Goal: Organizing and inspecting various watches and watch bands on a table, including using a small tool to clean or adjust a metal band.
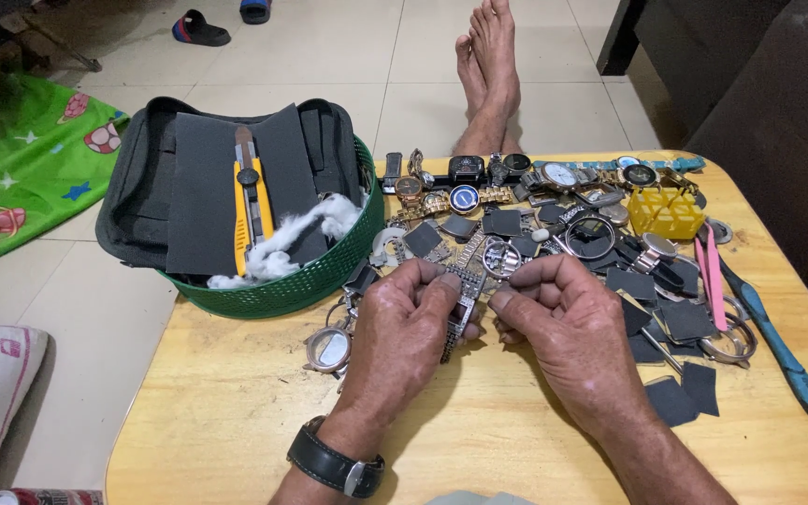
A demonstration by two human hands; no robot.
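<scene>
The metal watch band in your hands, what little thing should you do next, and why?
Probably pinch the metal watch band firmer with the left hand so the right hand can work on its top end. Both hands' fingertips already meet at that end, the rest of it hangs loose between them, and small watch parts crowd the wooden table just behind.

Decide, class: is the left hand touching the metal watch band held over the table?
Touching. The head view shows the left hand pinching the metal watch band between its fingertips, with the right hand closing on it from the other side.
</scene>
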